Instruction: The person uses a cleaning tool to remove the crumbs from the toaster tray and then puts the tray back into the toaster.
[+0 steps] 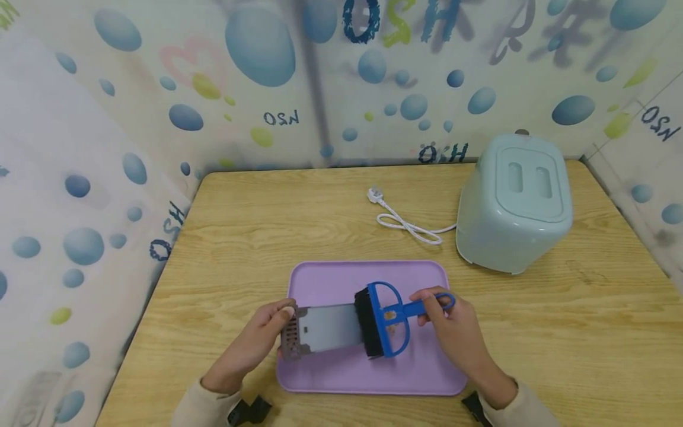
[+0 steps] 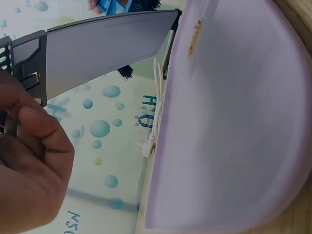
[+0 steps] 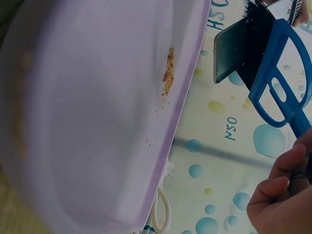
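My left hand (image 1: 256,338) grips the slotted brown end of a flat grey crumb tray (image 1: 332,327), holding it over a purple serving tray (image 1: 331,376). From the other side, my right hand (image 1: 453,326) holds the looped handle of a blue brush (image 1: 395,309). Its black bristles (image 1: 366,323) lie across the crumb tray's right end and hide it in the head view. A small heap of brown crumbs (image 3: 168,73) lies on the purple tray, with a few specks scattered around it. In the left wrist view, the crumb tray (image 2: 107,51) is clearly raised above the purple tray.
A pale green toaster (image 1: 512,237) with a lid on top stands at the back right of the wooden table (image 1: 256,219). Its white cord (image 1: 408,227) lies looped to its left, ending in a plug (image 1: 375,194). Walls with a bubble pattern enclose the table.
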The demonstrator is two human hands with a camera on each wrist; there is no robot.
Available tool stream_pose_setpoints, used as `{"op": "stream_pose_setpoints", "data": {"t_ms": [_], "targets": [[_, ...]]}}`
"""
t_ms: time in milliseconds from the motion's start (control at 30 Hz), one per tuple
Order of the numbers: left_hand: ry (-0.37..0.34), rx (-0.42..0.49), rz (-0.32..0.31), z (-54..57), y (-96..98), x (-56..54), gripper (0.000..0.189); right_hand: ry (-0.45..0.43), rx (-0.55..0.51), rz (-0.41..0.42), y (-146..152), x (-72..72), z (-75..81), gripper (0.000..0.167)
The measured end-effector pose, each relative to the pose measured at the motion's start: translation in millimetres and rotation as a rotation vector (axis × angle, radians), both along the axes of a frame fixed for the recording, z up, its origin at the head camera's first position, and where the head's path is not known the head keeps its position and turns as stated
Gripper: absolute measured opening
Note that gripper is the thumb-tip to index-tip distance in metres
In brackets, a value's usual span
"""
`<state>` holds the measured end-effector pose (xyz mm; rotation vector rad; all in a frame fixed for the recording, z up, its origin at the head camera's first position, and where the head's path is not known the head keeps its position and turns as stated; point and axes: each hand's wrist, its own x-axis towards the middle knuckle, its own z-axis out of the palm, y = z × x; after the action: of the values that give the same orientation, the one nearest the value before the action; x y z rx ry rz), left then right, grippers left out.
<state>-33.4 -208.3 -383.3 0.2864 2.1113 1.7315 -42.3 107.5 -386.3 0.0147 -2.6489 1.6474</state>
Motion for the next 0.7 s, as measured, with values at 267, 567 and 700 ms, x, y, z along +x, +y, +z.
{"op": "stream_pose_setpoints", "data": {"t_ms": [267, 567, 700], "targets": [[-0.059, 0.021, 0.11, -0.7, 1.9, -0.1, 0.031, 0.058, -0.002, -0.006, 3.0, 0.1, -4.1, 0.024], [-0.113, -0.019, 0.214, 2.1, 3.6, 0.4, 0.029, 0.049, 0.012, -0.029, 5.5, 0.3, -6.9, 0.024], [-0.116, 0.02, 0.228, 3.8, 2.5, 1.8, 0.03, 0.055, 0.022, -0.043, 7.3, 0.7, -7.0, 0.024]]}}
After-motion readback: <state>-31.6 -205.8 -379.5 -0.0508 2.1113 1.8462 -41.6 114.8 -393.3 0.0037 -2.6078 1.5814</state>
